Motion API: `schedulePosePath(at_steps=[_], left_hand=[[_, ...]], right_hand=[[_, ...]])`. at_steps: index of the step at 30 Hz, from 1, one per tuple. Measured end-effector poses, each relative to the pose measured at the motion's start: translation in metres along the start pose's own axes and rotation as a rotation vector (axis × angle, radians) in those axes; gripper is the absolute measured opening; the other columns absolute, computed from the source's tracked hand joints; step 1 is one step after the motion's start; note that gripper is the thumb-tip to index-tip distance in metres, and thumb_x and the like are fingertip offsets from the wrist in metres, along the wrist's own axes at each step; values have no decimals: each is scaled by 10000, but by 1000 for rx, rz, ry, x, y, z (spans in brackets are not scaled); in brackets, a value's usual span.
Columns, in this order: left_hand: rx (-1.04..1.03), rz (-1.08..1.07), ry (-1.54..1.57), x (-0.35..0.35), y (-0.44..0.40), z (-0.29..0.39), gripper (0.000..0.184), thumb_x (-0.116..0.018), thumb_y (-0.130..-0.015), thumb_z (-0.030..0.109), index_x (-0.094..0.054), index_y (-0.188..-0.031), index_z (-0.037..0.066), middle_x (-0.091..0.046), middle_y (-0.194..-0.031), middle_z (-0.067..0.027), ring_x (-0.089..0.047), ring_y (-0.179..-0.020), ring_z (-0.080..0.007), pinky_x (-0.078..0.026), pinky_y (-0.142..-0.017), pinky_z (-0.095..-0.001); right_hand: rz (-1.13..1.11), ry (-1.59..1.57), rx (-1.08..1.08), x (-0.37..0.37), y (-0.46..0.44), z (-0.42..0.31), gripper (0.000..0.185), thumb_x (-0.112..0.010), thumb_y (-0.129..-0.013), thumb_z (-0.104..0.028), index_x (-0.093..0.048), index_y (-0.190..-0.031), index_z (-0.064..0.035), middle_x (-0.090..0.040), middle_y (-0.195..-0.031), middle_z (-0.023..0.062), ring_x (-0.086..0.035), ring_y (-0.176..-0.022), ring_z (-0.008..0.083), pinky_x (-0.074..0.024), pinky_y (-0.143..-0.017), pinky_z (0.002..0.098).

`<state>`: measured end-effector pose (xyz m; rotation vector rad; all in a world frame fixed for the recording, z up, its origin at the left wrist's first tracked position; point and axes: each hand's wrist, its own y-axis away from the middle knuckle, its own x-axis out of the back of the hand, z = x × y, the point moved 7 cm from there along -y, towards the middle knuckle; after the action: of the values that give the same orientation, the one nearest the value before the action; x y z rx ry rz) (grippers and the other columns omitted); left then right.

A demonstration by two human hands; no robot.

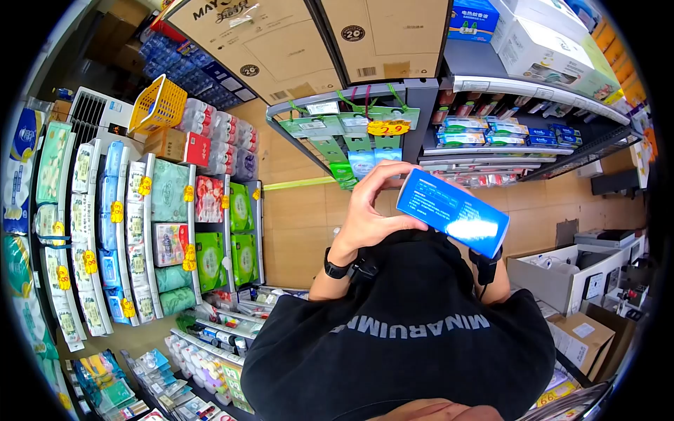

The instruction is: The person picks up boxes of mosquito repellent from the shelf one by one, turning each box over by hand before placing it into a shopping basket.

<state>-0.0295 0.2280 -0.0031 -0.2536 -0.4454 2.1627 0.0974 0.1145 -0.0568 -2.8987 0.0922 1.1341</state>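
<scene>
We have the blue box [453, 212] in hand, not yet set down: it sits in our left grip [377, 210], pinched between thumb and fingers. Our right grip [458, 185] is mostly hidden behind it; we cannot tell its hold. A dark shelf [481, 62] stands beyond.

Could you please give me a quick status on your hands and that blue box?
Left hand gripping one end of blue printed box. Right hand mostly hidden behind it. Box tilted, glare on its face; no obstruction visible.
</scene>
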Motion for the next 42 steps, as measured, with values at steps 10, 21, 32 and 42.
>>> schedulePosePath(at_steps=[10,21,32,42], left_hand=[[-100,313,-292,29,12,22,744,-938,-624,54,-572,-1271,49,-589,-1265,-120,-601,-1184,-245,-524,-967,-390],[-49,395,-356,38,18,21,753,-946,-628,71,-565,-1277,44,-588,-1268,-107,-611,-1170,-234,-548,-926,-369],[-210,293,-695,22,10,44,807,-952,-613,118,-568,-1318,31,-651,-1191,-128,-619,-1131,-275,-516,-948,-375],[-322,180,-631,7,8,59,897,-950,-642,190,-498,-1394,3,-687,-1223,-156,-637,-1117,-288,-484,-974,-395]], right_hand=[[214,385,406,49,9,-20,676,-650,-941,-275,-386,-1476,45,-494,-1449,187,-490,-1341,268,-410,-1100,387],[338,523,369,34,-5,-18,639,-690,-891,-13,-415,-1467,18,-571,-1284,70,-538,-1177,142,-442,-1015,314],[282,604,378,13,-9,-31,663,-678,-875,17,-390,-1471,28,-495,-1465,185,-501,-1327,218,-388,-1114,357],[165,293,326,40,-22,0,810,-799,-855,-146,-331,-1499,3,-449,-1512,215,-465,-1389,271,-420,-1134,390]])
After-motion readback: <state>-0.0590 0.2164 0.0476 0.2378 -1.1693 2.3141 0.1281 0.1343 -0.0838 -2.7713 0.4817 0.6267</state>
